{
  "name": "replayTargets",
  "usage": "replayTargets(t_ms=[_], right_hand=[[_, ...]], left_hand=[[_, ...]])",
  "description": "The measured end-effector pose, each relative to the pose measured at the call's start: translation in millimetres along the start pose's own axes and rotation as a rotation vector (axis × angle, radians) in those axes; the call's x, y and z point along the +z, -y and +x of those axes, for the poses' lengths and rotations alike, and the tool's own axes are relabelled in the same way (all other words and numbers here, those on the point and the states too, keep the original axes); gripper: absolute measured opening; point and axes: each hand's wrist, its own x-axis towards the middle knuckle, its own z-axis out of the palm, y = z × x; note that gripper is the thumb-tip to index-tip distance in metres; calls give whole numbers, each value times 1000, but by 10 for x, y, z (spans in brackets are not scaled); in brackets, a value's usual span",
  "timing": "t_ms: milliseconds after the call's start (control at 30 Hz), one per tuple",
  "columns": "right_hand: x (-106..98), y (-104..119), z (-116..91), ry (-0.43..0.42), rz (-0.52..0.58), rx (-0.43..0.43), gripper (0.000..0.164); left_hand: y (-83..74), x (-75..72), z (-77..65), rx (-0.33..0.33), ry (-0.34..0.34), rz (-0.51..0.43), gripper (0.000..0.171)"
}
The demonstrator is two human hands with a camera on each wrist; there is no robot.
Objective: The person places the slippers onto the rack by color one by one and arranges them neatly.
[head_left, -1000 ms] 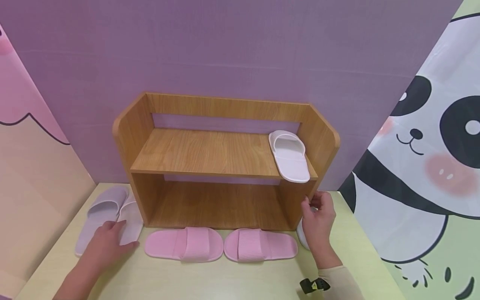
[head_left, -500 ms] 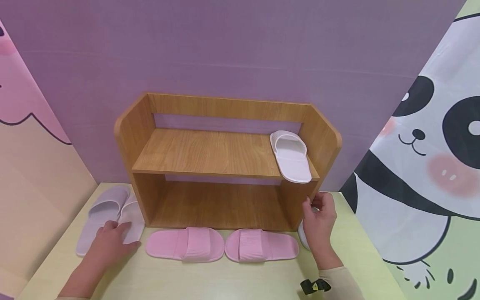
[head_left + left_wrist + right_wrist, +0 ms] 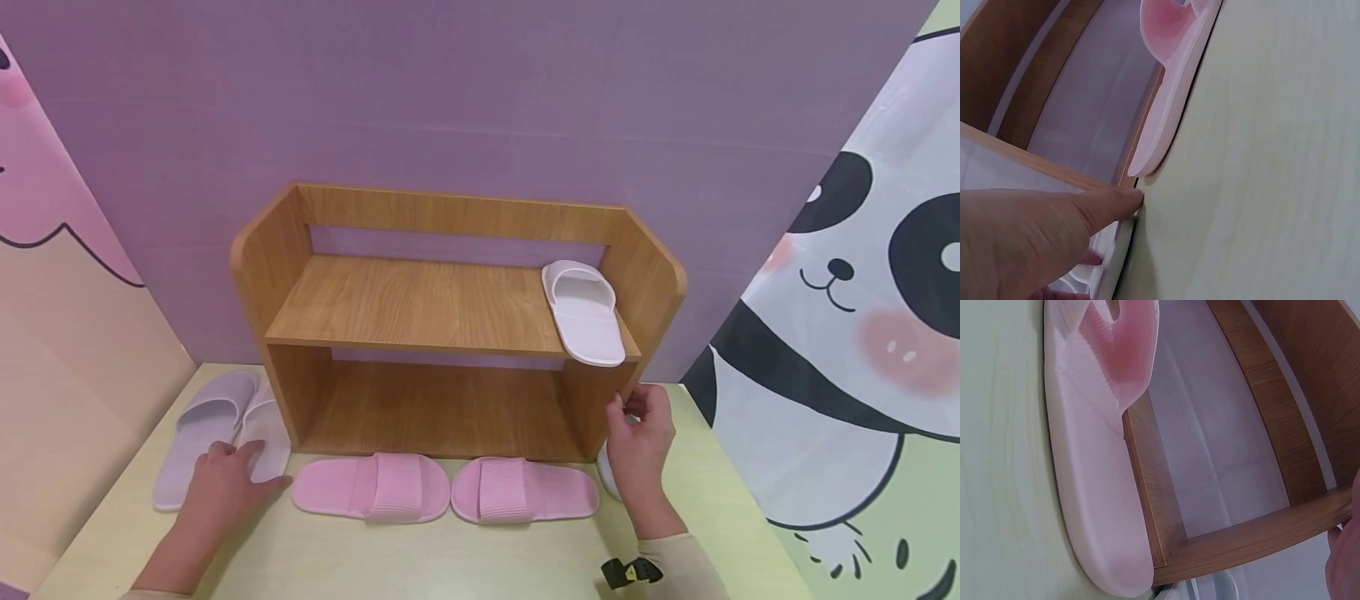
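Observation:
At the left, my left hand (image 3: 228, 492) reaches over a white slipper (image 3: 272, 437), its fingers spread. The thumb points right, its tip at the toe of a pink slipper (image 3: 330, 487) and by the front corner of the wooden rack (image 3: 1044, 164). A lilac slipper (image 3: 213, 417) lies left of the white one. On the other side, my right hand (image 3: 643, 450) has loosely bent fingers, with the thumb tip at the front edge of the rack's right side panel (image 3: 1260, 540). Under that hand, partly hidden, lies another white slipper (image 3: 609, 473).
One white slipper (image 3: 585, 321) sits on the right end of the upper shelf (image 3: 420, 304), its toe past the edge. A second pink slipper (image 3: 555, 492) lies in front of the rack on the pale table (image 3: 420, 562). A purple wall (image 3: 450, 100) stands behind.
My left hand has shifted slightly right, bringing its thumb up to the pink slipper's toe. My right hand and the slippers keep their places; the head view drifts a little.

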Motion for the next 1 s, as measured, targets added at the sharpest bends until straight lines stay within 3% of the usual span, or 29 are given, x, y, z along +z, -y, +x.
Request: replayTargets(t_ms=[400,633,1000], right_hand=[[7,-12,5,-7,16,-10,12],[10,-22,8,-3,12,-16,13],[-7,-28,10,9,4,-15,14]], left_hand=[[-73,20,-15,-68,-44,-14,76],[-128,30,-44,-133,-44,-22,81],[-158,13,-73,-140,-176,-96,79]])
